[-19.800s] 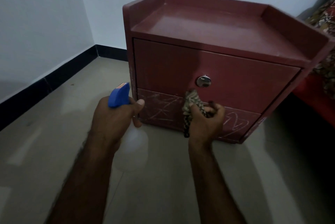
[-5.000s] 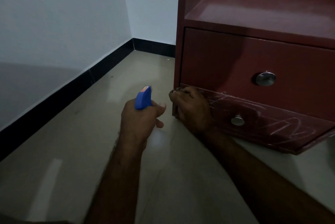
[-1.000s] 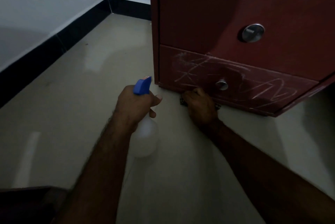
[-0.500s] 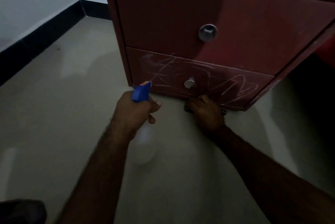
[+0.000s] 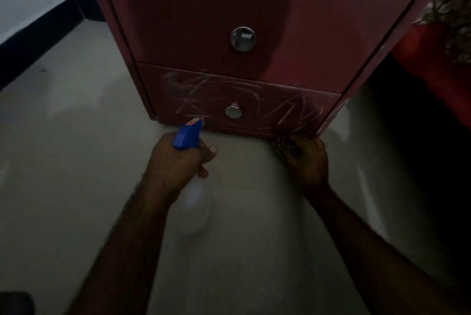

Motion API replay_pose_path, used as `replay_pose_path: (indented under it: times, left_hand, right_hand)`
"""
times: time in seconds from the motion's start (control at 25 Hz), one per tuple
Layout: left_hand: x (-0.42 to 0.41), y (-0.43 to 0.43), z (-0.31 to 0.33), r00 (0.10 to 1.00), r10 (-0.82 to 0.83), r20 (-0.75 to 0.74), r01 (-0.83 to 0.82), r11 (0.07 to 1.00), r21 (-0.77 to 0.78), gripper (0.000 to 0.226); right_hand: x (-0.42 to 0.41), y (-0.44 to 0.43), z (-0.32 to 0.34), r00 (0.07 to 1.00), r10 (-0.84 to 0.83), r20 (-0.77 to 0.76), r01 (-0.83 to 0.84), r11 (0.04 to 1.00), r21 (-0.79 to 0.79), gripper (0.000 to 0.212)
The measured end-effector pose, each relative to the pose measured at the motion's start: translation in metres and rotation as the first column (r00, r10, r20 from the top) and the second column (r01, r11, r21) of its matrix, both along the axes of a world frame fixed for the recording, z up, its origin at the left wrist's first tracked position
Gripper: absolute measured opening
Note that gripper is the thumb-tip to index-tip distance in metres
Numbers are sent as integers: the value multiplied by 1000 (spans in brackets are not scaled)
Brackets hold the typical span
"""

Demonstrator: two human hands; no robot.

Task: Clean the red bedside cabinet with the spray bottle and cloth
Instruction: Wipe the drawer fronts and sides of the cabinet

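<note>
Left hand (image 5: 178, 162) grips blue-nozzled translucent plastic spray bottle (image 5: 190, 187), ready; right hand (image 5: 307, 159) presses bunched patterned cloth (image 5: 285, 146) on red wooden bedside cabinet (image 5: 229, 21) base edge.

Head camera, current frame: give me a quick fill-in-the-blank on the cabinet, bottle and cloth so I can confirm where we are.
1. The left hand grips the spray bottle, whose trigger head is ____.
2. The right hand holds the cloth at the cabinet front's bottom ____ corner, as seen.
3. Pale scribbles mark the ____ of the two drawer fronts.

Missing words: blue; right; lower.
</note>
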State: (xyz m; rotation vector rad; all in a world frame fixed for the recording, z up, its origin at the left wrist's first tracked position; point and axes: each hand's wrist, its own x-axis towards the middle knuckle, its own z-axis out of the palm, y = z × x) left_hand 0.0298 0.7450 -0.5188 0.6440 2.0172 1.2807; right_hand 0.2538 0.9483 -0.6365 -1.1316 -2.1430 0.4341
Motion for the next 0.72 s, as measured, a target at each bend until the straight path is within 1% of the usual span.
replay_pose_path:
  times: [0.04,0.08,0.12,0.16,0.2,0.24,0.28,0.32,0.36,0.4,0.44,0.48,0.52,0.56,0.64,0.72]
  left_hand:
    - [7,3,-1,1000,-19,-2,19,1000,-5,21]
    - [12,6,-1,1000,-30,0,30,1000,-1,21]
    - [17,10,0,999,-37,8,37,999,12,21]
    - [22,15,1,999,-46,17,45,998,31,20]
    - [25,21,3,998,-56,23,55,997,52,19]
    - [29,26,5,997,-68,24,66,995,68,19]
    - [33,31,7,997,-80,23,78,994,80,19]
    - [36,35,9,996,-92,19,90,992,90,18]
    - [39,39,10,995,-101,17,99,990,98,18]
    - [41,41,12,994,-108,17,106,989,105,18]
    - [44,43,12,993,-112,20,110,988,111,18]
    - [46,44,11,993,-116,23,112,987,115,18]
    - [49,43,9,992,-121,26,117,986,118,18]
    - [51,42,7,992,-126,30,122,985,120,18]
    - [55,40,3,991,-132,33,127,985,117,21]
    - [57,39,2,992,-124,36,119,986,114,23]
  right_hand:
    - [5,-5,0,978,-124,-167,96,981,-169,35]
    - [7,-10,-1,915,-262,-306,136,916,-377,43]
    - [9,-14,-1,832,-403,-383,130,811,-571,50]
    - [11,-17,-2,750,-520,-408,100,699,-708,57]
    - [14,-17,-4,683,-608,-405,59,599,-799,60]
    - [18,-16,-3,624,-672,-399,-6,506,-862,60]
    - [22,-14,-1,586,-710,-390,-107,410,-906,57]
    - [26,-13,3,578,-715,-393,-247,305,-920,55]
    - [28,-15,9,594,-691,-412,-390,200,-899,53]
    - [28,-18,13,610,-657,-442,-488,128,-863,55]
    - [28,-21,14,626,-620,-473,-532,104,-840,60]
    - [24,-23,14,641,-591,-490,-530,121,-839,66]
    - [18,-25,12,650,-582,-489,-498,161,-852,73]
    - [11,-27,10,644,-603,-471,-453,195,-870,80]
    - [-6,-31,9,605,-671,-429,-374,237,-897,88]
    - [-23,-30,14,519,-743,-422,-315,293,-903,86]
